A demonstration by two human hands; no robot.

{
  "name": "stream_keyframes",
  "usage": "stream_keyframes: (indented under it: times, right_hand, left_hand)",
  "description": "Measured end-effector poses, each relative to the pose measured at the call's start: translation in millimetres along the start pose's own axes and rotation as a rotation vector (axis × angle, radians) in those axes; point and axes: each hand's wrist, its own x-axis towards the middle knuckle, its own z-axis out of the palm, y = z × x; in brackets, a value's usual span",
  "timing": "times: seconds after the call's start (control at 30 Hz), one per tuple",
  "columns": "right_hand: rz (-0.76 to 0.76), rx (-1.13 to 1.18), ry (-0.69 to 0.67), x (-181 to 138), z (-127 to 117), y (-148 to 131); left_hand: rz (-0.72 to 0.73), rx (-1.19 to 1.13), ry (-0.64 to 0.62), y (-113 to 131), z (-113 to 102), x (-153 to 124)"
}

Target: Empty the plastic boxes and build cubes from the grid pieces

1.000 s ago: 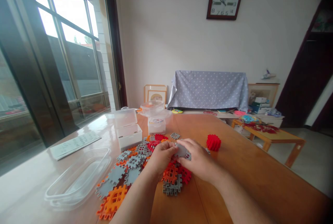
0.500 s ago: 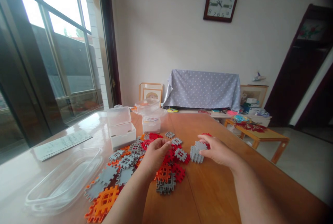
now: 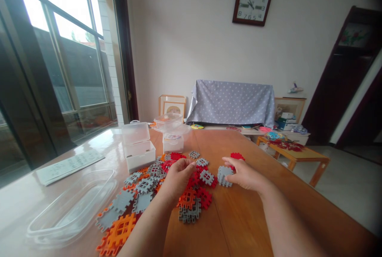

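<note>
Over a heap of interlocking plastic tiles (image 3: 146, 185) in grey, orange and red, my left hand (image 3: 180, 176) hovers with its thumb and fingers pressed together. Whatever it may hold is hidden. To the right of the heap, a small stack of grey tiles (image 3: 225, 176) rests on the wooden table. My right hand (image 3: 245, 173) is beside this stack, thumb and fingers apart, the thumb tip overlapping its right edge. Behind the fingers lie red tiles (image 3: 238, 156), partly covered. Nearest my left hand are a grey window tile (image 3: 207, 177) and an orange window tile (image 3: 187, 198).
A clear oval tub (image 3: 71, 205) stands at the left, with a printed sheet (image 3: 71, 166) behind it. Behind the heap are an open white box (image 3: 141, 156) and a second small box (image 3: 173, 145) under clear lids. The table (image 3: 244, 225) has its edge at the right.
My right hand has shifted slightly left and its fingers have loosened from the grey stack, which sits a little flatter. Red tiles behind show more. My left hand keeps its place.
</note>
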Motion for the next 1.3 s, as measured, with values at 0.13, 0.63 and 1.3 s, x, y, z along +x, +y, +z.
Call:
stream_keyframes:
  times: [0.13, 0.63, 1.3]
  right_hand:
    - [-0.009, 0.034, 0.001, 1.1, 1.1, 4.7]
    - [0.005, 0.033, -0.028, -2.5, -2.9, -5.1]
    - [-0.055, -0.058, 0.069, -0.1, -1.1, -14.9]
  left_hand:
    - [-0.005, 0.002, 0.002, -0.7, -0.7, 0.8]
    - [0.04, 0.074, 0.013, -0.7, -1.6, 1.3]
    - [0.112, 0.297, 0.072, -0.4, -2.5, 4.4]
